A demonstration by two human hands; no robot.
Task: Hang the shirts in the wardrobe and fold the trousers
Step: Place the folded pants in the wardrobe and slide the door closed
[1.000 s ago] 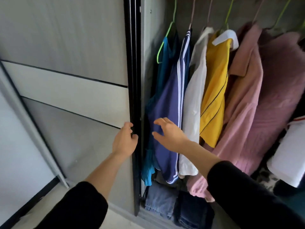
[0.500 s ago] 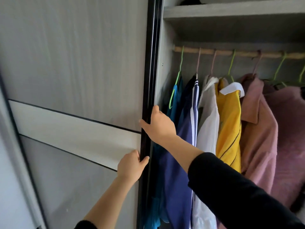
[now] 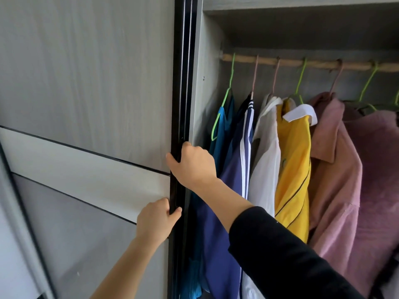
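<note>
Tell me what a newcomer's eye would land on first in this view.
Both hands grip the black edge of the sliding door, left of centre: the right hand above, the left hand below. To the right, inside the open wardrobe, shirts hang in a row from the wooden rail. The yellow shirt is brightest, between a navy shirt and a pink shirt.

Pale grey wood-grain over the flat sliding wardrobe door [image 3: 86, 72], crossed by an off-white slanting band [image 3: 75, 169] edged in thin black lines. Beside it, a glossy black edge strip [image 3: 182, 83].

Along the tan wooden rail [image 3: 319, 64], from the left:
- plain teal shirt [image 3: 223, 126]
- navy shirt [image 3: 235, 165] with white stripes
- plain white shirt [image 3: 266, 169]
- yellow shirt [image 3: 293, 160] with white collar and thin dark lines
- dusty pink shirt [image 3: 334, 169]
- mauve ribbed garment [image 3: 380, 169]

Above them, a lime green hanger [image 3: 231, 83] and a pale pink hanger [image 3: 254, 76]. Lower right, a plain black sleeve [image 3: 280, 255].
</note>
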